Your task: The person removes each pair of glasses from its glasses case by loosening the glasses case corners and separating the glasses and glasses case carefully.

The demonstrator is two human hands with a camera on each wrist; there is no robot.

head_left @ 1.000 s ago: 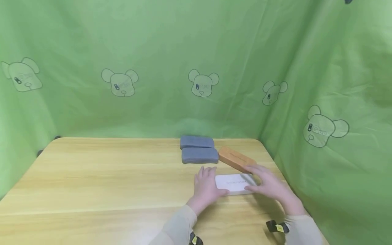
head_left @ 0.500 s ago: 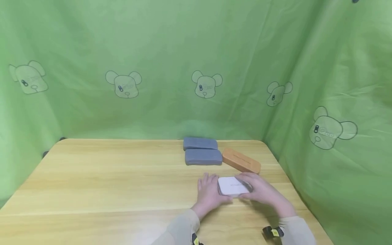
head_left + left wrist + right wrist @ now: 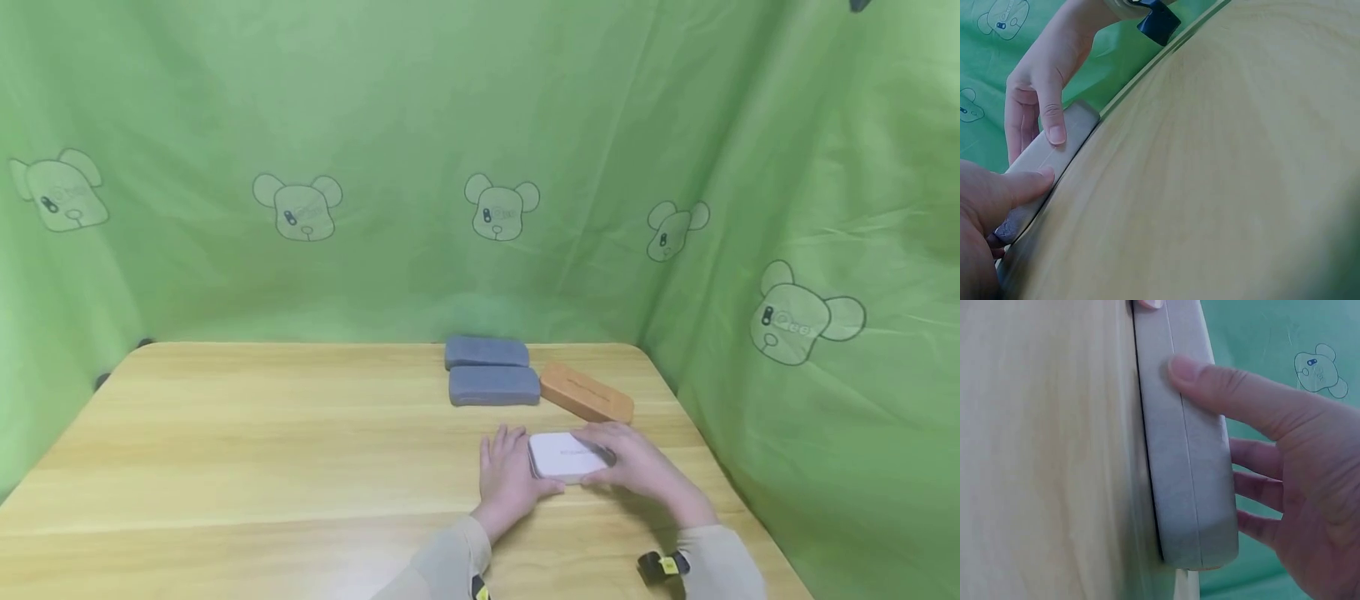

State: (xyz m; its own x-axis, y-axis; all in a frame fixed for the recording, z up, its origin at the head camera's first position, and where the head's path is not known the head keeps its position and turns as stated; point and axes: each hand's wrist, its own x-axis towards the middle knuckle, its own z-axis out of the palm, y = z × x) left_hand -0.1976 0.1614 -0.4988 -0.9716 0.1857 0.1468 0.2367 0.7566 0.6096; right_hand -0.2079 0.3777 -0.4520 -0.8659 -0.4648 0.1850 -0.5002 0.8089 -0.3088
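A white glasses case [image 3: 561, 455] with small lettering on its lid lies lengthwise on the table. My left hand [image 3: 507, 477] holds its left end, the thumb [image 3: 1030, 186] along the near side. From the right, my right hand [image 3: 639, 468] grips the case across its width. In the right wrist view the right thumb [image 3: 1213, 387] presses the near side at the seam, with the other fingers behind the case. The lid seam looks closed there. The right hand covers part of the case's right half in the head view.
Beyond the hands, two blue-grey glasses cases [image 3: 493, 387] lie one behind the other. An orange glasses case [image 3: 585, 393] lies slanted beside them, close behind the right hand. The wooden table [image 3: 262, 450] meets a green curtain [image 3: 390, 275] at the back and right.
My right hand has moved left along the white case and now covers more of it. The left hand stays at the left end. The view has shifted slightly.
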